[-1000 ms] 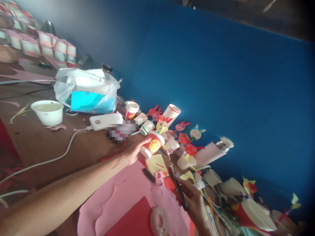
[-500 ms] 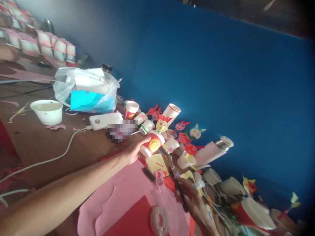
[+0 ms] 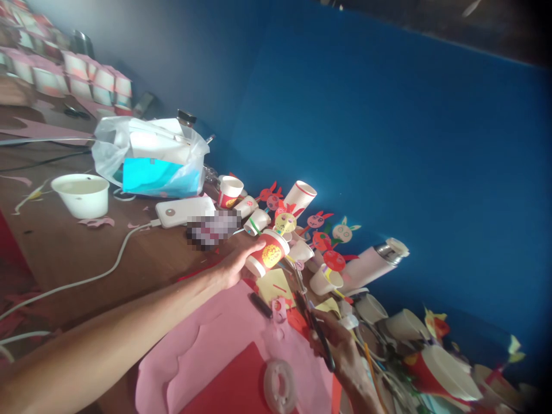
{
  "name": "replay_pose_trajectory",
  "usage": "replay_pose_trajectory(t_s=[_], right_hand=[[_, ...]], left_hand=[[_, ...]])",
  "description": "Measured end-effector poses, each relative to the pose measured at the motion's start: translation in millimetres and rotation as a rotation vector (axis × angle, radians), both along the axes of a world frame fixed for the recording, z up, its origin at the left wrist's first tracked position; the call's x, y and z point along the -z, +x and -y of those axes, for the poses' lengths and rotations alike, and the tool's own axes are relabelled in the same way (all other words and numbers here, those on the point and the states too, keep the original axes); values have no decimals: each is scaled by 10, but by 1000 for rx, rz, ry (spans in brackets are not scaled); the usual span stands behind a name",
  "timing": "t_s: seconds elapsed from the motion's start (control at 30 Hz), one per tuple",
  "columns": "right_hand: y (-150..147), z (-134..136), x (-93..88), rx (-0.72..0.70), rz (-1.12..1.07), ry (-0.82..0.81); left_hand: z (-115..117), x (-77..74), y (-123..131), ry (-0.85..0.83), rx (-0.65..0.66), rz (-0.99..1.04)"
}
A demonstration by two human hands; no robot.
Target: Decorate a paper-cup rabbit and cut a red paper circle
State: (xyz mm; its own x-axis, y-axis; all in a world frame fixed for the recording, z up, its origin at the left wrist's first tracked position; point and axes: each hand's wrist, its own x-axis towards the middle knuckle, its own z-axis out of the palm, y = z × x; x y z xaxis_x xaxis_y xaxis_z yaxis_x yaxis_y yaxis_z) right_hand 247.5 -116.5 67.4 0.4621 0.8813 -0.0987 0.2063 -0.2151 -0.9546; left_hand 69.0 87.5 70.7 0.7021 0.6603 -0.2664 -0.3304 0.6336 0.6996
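My left hand is wrapped round a red paper cup with a yellow emblem, tilted to the right. A yellow paper face with red ears shows right above the cup's rim; whether it is fixed to this cup I cannot tell. In my right hand is a pair of scissors with black handles. The blades point up towards the cup's right side, near a small pink paper piece. Below the cup lie a yellow paper square and cut pink paper.
Pink sheets, red paper and a tape roll lie in front. Paper cups with paper faces and a flask stand along the blue wall. Leftward are a power bank, white tub and plastic bag.
The scissors' handles have spread apart, and my right hand has shifted slightly right. My left hand still holds the cup in nearly the same spot.
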Motion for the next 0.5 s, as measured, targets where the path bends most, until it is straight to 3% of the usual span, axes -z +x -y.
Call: replay_pose_trajectory(t_s=[0.5], right_hand=[[-76, 7, -90, 30, -54, 55]], left_hand=[[24, -37, -11, -14, 7, 23]])
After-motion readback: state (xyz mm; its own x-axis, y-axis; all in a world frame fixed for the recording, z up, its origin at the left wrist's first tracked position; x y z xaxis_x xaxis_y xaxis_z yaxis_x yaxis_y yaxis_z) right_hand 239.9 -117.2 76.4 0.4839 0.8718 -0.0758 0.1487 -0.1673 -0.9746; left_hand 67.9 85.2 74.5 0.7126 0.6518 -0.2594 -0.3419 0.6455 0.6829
